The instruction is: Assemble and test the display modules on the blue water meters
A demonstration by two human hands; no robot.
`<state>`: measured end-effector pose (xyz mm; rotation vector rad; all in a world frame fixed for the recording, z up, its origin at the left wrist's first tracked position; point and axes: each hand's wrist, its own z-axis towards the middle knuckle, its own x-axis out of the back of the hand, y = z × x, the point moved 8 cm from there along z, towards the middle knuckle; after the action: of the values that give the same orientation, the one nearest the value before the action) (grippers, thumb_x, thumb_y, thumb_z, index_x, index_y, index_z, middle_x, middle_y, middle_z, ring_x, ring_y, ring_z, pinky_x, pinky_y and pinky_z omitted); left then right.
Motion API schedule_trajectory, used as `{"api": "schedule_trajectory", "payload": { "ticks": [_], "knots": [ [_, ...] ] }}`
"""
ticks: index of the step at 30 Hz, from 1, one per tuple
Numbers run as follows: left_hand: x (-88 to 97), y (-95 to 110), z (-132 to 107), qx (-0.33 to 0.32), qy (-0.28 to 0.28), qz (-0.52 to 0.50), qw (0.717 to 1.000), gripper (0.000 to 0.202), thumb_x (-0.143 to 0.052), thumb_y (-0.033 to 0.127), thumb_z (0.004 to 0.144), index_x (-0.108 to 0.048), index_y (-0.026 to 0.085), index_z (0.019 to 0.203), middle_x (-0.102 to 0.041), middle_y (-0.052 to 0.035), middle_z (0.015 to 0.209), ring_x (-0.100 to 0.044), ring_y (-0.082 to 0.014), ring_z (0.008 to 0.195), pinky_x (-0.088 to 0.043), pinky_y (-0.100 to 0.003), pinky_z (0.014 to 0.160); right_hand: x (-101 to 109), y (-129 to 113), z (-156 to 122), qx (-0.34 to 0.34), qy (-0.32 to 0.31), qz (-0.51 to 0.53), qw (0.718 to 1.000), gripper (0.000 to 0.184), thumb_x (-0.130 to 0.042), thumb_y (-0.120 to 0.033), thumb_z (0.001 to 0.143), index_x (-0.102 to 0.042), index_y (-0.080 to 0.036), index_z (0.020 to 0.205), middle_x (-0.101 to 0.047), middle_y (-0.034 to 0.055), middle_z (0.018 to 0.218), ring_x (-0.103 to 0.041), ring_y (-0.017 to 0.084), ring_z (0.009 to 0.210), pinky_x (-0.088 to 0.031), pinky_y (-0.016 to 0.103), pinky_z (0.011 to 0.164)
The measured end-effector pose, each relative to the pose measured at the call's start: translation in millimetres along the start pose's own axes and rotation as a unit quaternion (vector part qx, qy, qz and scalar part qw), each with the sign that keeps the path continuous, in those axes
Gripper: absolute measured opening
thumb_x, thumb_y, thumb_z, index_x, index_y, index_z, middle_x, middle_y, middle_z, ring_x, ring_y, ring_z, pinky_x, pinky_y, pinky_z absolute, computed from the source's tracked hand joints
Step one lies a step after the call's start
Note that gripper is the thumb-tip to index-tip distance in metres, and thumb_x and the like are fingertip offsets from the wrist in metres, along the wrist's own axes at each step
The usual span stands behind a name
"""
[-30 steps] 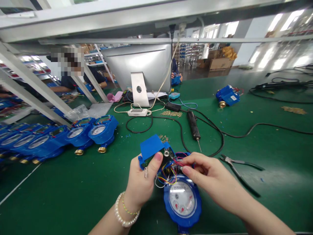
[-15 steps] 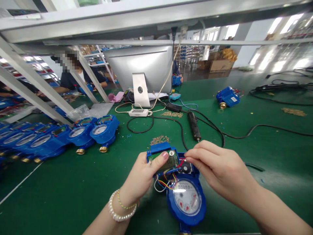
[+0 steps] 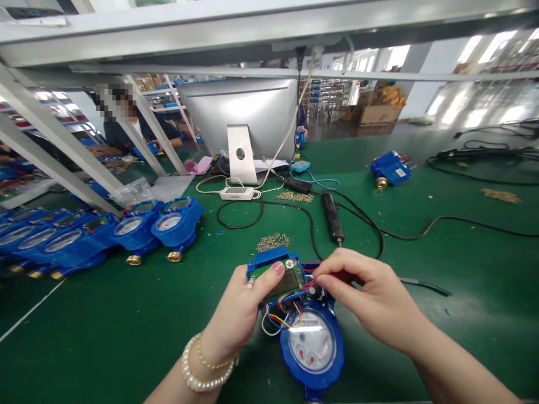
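Observation:
In front of me lies a blue water meter (image 3: 312, 342) with a round dial. My left hand (image 3: 246, 297) grips its circuit board housing (image 3: 269, 255), a blue frame around a green board with a small display; the thumb presses on the board. White, yellow, red and blue wires (image 3: 280, 321) loop out below the board. Fingertips of my right hand (image 3: 357, 286) are pinched on the red wires (image 3: 309, 285) at the board's right side, beside a black round part (image 3: 315, 292) in the meter's open compartment. What exactly lies between those fingertips is partly hidden.
A black electric screwdriver (image 3: 332, 217) lies behind my right hand, its cable curling over the green table. Small screws are heaped in piles (image 3: 273, 242). Finished-looking blue meters (image 3: 177, 224) line the left. A monitor (image 3: 244, 118) stands ahead; a person (image 3: 138, 134) sits beyond the metal frame.
The meter and both hands have shifted slightly left in view. My right fingertips have moved a little left and down along the red wires; the left hand keeps its grip.

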<state>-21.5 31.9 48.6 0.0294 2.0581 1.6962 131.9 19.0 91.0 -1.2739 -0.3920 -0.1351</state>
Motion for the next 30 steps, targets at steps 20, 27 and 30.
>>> {"api": "schedule_trajectory", "payload": {
  "ticks": [20,27,30],
  "knots": [
    [1.3,-4,-2,-0.01,0.028,-0.016,0.999,0.024,-0.066,0.031,0.086,-0.072,0.016,0.104,-0.074,-0.0082,0.095,-0.069,-0.0227,0.086,-0.055,-0.031,0.078,-6,8,-13,-0.073,-0.044,0.214,0.973,0.016,-0.063,-0.029,0.086,-0.073,-0.026,0.098,-0.062,0.0034,0.098,-0.05,0.005,0.055,-0.036,0.02,0.047],
    [8.9,-2,-7,-0.043,0.047,0.067,0.996,0.029,-0.063,0.033,0.089,-0.068,0.017,0.112,-0.072,-0.007,0.101,-0.066,-0.022,0.092,-0.051,-0.03,0.084,-7,-18,-19,0.038,0.015,-0.128,0.991,0.01,-0.065,-0.018,0.083,-0.065,-0.025,0.092,-0.063,-0.0025,0.083,-0.055,0.01,0.069,-0.04,0.02,0.057],
    [5.3,4,-8,-0.061,0.046,0.092,0.993,0.028,-0.064,0.034,0.088,-0.069,0.017,0.109,-0.072,-0.0066,0.1,-0.065,-0.0232,0.094,-0.051,-0.032,0.086,-9,-25,-21,0.088,0.037,-0.184,0.978,0.008,-0.062,-0.016,0.086,-0.063,-0.022,0.09,-0.063,-0.0016,0.084,-0.058,0.01,0.074,-0.041,0.021,0.061]
  ]
}}
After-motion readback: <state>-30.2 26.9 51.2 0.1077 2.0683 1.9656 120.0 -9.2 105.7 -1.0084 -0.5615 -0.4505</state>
